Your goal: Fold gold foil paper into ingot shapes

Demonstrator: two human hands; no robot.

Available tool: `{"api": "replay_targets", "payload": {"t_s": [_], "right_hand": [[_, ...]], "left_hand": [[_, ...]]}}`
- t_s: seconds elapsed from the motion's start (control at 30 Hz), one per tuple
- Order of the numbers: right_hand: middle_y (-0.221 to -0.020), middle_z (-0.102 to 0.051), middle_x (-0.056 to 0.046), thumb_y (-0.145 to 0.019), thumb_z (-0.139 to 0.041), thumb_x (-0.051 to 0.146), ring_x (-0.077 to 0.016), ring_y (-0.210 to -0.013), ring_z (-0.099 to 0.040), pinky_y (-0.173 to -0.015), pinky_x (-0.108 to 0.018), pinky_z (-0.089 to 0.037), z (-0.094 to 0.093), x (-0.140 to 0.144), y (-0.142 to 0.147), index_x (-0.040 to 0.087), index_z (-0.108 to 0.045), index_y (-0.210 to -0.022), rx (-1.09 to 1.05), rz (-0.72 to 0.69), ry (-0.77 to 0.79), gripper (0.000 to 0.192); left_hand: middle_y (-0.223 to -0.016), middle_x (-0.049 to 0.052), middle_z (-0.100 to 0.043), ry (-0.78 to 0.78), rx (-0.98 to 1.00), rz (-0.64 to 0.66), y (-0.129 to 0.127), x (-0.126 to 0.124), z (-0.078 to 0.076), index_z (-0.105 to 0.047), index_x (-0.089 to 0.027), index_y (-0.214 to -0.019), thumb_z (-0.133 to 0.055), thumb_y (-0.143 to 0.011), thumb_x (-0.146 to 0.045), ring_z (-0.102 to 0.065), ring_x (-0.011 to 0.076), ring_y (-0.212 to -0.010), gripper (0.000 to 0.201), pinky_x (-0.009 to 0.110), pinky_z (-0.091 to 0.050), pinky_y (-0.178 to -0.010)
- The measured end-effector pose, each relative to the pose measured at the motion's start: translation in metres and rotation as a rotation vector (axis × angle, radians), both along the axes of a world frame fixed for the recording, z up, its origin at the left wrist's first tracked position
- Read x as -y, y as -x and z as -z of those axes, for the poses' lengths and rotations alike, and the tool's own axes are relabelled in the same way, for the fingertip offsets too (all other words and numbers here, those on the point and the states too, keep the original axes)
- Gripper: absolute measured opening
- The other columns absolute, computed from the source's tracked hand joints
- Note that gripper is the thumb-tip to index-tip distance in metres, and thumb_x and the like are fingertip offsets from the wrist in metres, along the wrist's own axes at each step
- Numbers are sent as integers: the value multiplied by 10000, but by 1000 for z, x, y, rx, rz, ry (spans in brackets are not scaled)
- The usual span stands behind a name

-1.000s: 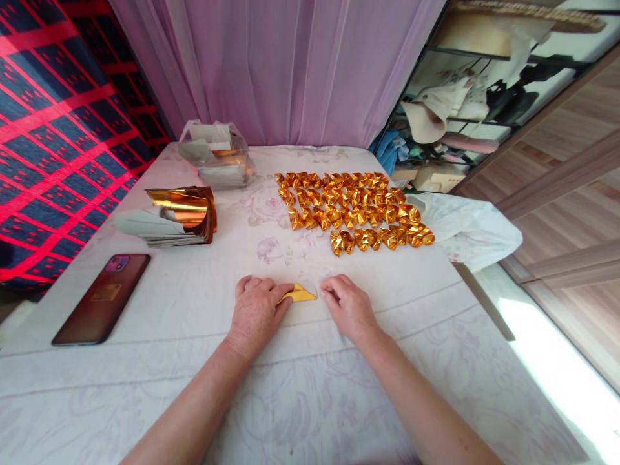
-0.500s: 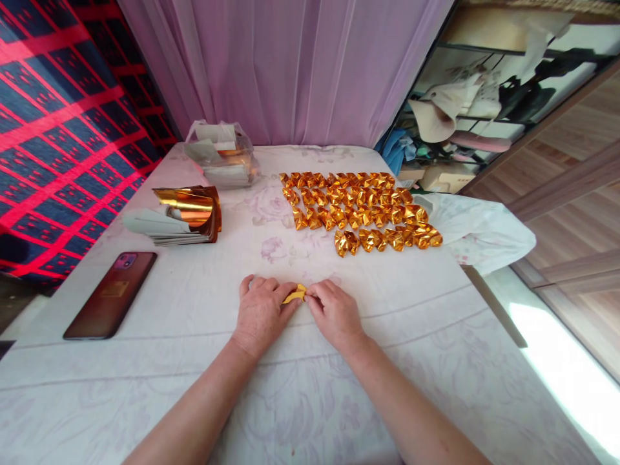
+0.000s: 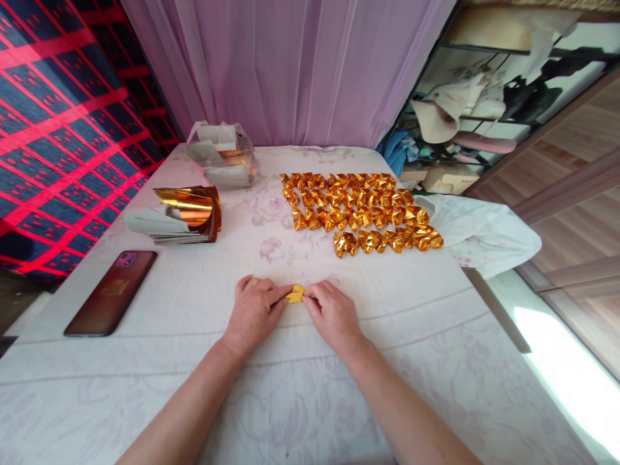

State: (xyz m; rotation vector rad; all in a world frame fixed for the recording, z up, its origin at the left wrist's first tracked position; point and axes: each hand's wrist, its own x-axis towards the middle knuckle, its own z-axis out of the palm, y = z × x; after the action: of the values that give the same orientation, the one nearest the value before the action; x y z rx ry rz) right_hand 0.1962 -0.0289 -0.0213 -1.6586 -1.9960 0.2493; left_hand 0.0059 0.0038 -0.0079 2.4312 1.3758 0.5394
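Yellow folded paper [image 3: 296, 294] lies on the bench [image 3: 285, 387], between my two hands. Fingers of my left hand [image 3: 256, 307] are drawn close together and hold its left end down; those of my right hand [image 3: 334, 309] form a narrow pinch on its right end. Beyond, to the right, golden foil pieces [image 3: 361, 218] stand in four rows, the nearest beginning farther right than the others.

Containers: at the bench's far left, a clear plastic bag [image 3: 242, 138] holds stacks of pale and copper-gold sheets, visible through its wall. Nearer to me, a stack of curved foil sheets [image 3: 208, 213] stands outside the bag, with a dark phone [image 3: 111, 294] lying nearer still. Past the far right corner, an open shelf [image 3: 484, 48] carries a pale hat [image 3: 433, 119], with dark items [image 3: 527, 97] to its right and a cardboard box [image 3: 448, 179] below. White sheeting [image 3: 494, 229] bulges at the bench's right edge; whether it encloses anything I cannot tell.
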Motion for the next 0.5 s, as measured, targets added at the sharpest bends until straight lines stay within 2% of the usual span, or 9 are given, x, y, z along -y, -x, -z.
{"api": "replay_targets", "payload": {"t_s": [0.23, 0.5], "right_hand": [[-827, -662, -6, -894, -578, 149, -157, -761, -626, -682, -257, -435, 0, 0, -1, 231, -610, -836, -24, -6, 14, 105], [-824, -662, -9, -882, -586, 132, -161, -765, -631, -690, -261, -447, 3, 0, -3, 223, -606, -828, -76, -11, -7, 108]], "left_hand": [[-854, 11, -690, -29, 6, 26, 9, 1, 3, -726, -332, -1143, -532, -953, -245, -592, 178, -837, 285, 464, -343, -976], [-844, 3, -695, -38, 21, -2, 17, 3, 5, -743, -346, -1098, -555, -952, -260, -595, 179, -835, 253, 462, -346, -976]]}}
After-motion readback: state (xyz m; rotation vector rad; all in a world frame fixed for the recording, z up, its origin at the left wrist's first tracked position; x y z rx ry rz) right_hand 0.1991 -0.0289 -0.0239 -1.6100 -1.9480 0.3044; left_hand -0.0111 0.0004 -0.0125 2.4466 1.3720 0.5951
